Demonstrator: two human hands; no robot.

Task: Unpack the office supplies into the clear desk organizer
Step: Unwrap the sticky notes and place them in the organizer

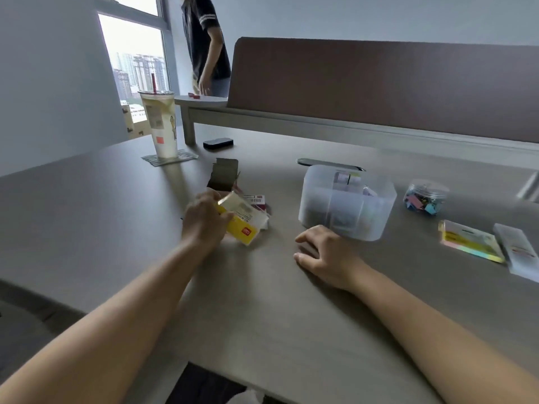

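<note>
Grey bench (262, 316) carries it all. Left hand (204, 218) grips a yellow-and-white cardboard supply packet (243, 220), light, stiff, best held by its edges. Right of that grip sits the clear plastic desk organizer (347, 202); right hand (326, 255) rests relaxed, empty.

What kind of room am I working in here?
Most likely an office: a grey desk with a brown divider screen, a high-rise window, and stationery such as a jar of binder clips.

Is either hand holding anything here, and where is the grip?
The left hand grips the yellow-and-white packet at its left end. The right hand holds nothing; it rests on the table, fingers loosely curled.
</note>
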